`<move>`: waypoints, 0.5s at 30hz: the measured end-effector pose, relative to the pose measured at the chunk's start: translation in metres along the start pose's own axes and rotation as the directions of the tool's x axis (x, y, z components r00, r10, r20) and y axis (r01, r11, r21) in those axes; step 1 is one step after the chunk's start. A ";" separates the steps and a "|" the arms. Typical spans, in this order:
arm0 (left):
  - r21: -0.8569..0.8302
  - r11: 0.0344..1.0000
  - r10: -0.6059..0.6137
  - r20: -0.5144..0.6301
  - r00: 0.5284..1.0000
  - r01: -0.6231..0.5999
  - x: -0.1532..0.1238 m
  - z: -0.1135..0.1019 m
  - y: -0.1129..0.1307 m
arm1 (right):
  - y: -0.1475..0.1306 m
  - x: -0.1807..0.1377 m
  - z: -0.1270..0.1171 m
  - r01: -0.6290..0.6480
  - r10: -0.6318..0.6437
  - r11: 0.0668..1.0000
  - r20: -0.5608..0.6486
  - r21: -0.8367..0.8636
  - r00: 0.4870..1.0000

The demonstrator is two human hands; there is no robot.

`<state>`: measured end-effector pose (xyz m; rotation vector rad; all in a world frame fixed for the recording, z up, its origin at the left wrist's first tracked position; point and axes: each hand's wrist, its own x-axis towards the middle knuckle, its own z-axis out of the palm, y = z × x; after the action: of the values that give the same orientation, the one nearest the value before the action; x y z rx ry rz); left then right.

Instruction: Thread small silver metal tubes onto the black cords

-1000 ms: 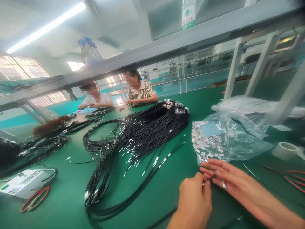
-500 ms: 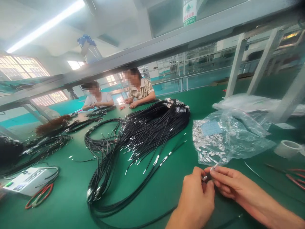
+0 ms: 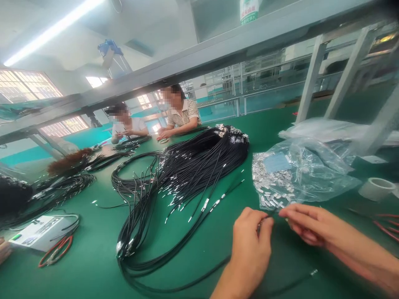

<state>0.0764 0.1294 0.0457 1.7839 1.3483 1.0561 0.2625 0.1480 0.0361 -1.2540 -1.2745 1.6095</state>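
Observation:
My left hand (image 3: 251, 243) is closed around a black cable (image 3: 218, 266) that runs in from the left. Thumb and forefinger of my right hand (image 3: 314, 228) are pinched, and a short dark stretch of cable shows between the two hands. Whatever small part sits at those fingertips is hidden. Just beyond my hands lies a clear plastic bag (image 3: 324, 174) with many small silver metal sleeves (image 3: 276, 187) and a blue label. A large bundle of black cables (image 3: 205, 162) with silver ends spreads across the green table (image 3: 193, 253). A loose cable end with a silver tip (image 3: 313, 273) lies below my right hand.
Left of the cables is a white box (image 3: 40, 234) with red leads (image 3: 56, 253). A white tape roll (image 3: 376, 189) and red-handled tool (image 3: 388, 226) lie at right. Two people (image 3: 182, 112) work across the table, under a grey shelf beam (image 3: 174, 68). Another person's fingers (image 3: 3, 250) show at far left.
My hands have moved slightly apart, the left a little leftward and the right a little upward. The silver piece seen between them before no longer shows. The co-workers' hands have shifted.

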 end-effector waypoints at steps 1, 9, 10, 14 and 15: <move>0.026 0.999 -0.021 -0.054 0.998 0.022 0.002 -0.002 -0.001 | 0.000 0.002 -0.006 0.009 -0.010 1.000 -0.051 -0.015 0.999; 0.262 0.937 -0.200 -0.147 0.969 0.233 0.012 -0.018 -0.015 | 0.026 0.019 -0.036 0.115 -0.247 0.745 -0.112 -0.657 0.962; 0.292 0.929 -0.193 -0.143 0.971 0.228 0.011 -0.018 -0.015 | 0.030 0.021 -0.035 0.110 -0.254 0.696 -0.099 -0.710 0.962; 0.283 0.951 -0.138 0.019 0.990 0.127 0.000 -0.013 -0.006 | 0.041 0.026 -0.025 0.152 -0.361 0.525 -0.057 -0.837 0.931; 0.242 0.964 -0.151 0.147 0.978 0.112 -0.003 -0.012 -0.003 | 0.041 0.027 -0.022 0.165 -0.386 0.492 -0.044 -0.855 0.922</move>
<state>0.0638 0.1275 0.0477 1.8727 1.5143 0.6861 0.2781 0.1686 -0.0115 -1.5954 -2.0823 0.5057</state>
